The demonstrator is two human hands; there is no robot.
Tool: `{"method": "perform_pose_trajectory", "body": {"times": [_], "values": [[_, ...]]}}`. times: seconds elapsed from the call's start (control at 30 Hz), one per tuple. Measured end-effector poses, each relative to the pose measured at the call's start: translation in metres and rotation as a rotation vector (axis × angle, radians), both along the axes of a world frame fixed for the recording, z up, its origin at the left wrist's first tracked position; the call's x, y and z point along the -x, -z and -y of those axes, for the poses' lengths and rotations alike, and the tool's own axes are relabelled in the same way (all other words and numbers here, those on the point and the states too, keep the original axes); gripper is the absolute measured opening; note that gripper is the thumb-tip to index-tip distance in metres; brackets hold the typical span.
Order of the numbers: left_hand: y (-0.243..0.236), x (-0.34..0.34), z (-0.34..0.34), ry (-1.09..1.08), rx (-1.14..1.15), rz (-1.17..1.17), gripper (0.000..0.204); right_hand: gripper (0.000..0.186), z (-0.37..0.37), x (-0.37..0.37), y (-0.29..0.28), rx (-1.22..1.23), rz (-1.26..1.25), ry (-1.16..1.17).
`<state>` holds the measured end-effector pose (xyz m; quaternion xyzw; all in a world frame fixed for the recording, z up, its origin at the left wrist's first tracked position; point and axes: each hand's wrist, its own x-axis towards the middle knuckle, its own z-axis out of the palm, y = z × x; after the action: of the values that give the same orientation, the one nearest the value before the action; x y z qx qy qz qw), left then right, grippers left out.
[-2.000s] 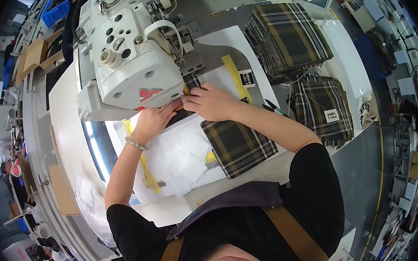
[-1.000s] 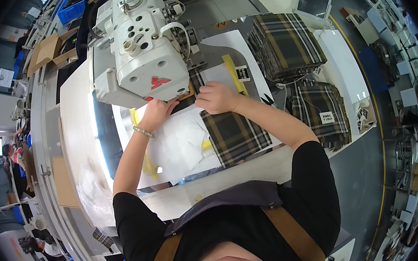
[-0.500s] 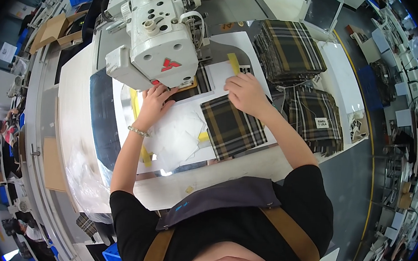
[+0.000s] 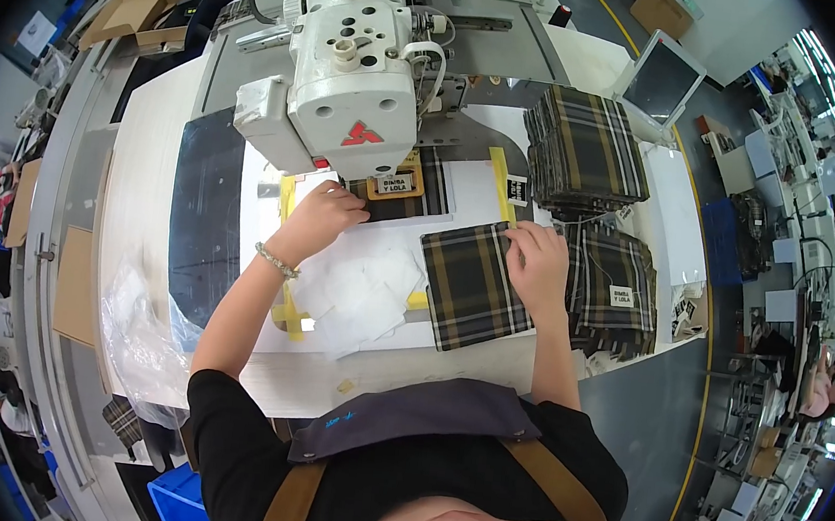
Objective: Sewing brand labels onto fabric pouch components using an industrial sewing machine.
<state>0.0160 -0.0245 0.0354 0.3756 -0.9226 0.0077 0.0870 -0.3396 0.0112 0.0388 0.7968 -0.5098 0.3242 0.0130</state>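
Observation:
A white sewing machine head (image 4: 352, 104) stands over a plaid piece (image 4: 433, 187) held in a yellow frame (image 4: 393, 169) with a small label in it. My left hand (image 4: 323, 213) rests with loosely bent fingers at this piece's left edge, below the machine head. A loose plaid panel (image 4: 467, 290) lies right of some thin white sheets (image 4: 353, 305). My right hand (image 4: 538, 264) lies on that panel's upper right corner, fingers apart and slightly bent, beside a yellow tape strip (image 4: 500, 183).
Two stacks of plaid panels (image 4: 590, 137) (image 4: 609, 259) sit at the right, below a framed screen (image 4: 658, 83). A clear plastic bag (image 4: 140, 324) lies at the left. A blue crate (image 4: 175, 498) is at lower left, and a co-worker (image 4: 818, 384) is at the far right.
My right hand has left the machine area and moved right and down onto the loose panel's corner. My left hand stays by the machine. The frame and label have come into clearer view.

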Motion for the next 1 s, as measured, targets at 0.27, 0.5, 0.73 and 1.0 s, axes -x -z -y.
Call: {"method": "perform_pose_trajectory", "body": {"times": [0.27,0.5,0.73,1.0], "values": [[-0.005,0.011,0.002,-0.049,-0.087,0.088,0.025,0.02,-0.019,0.018,0.0,-0.172,-0.073,0.253],[0.006,0.014,0.005,-0.06,-0.018,0.184,0.021,0.029,-0.031,0.022,0.018,-0.31,-0.076,0.321],[0.031,0.016,0.002,-0.129,0.256,-0.06,0.016,0.024,-0.035,0.035,0.019,-0.276,-0.041,0.455],[0.042,0.01,0.0,-0.166,0.233,-0.312,0.016,0.017,-0.036,0.051,0.02,-0.245,-0.247,0.39]]}}
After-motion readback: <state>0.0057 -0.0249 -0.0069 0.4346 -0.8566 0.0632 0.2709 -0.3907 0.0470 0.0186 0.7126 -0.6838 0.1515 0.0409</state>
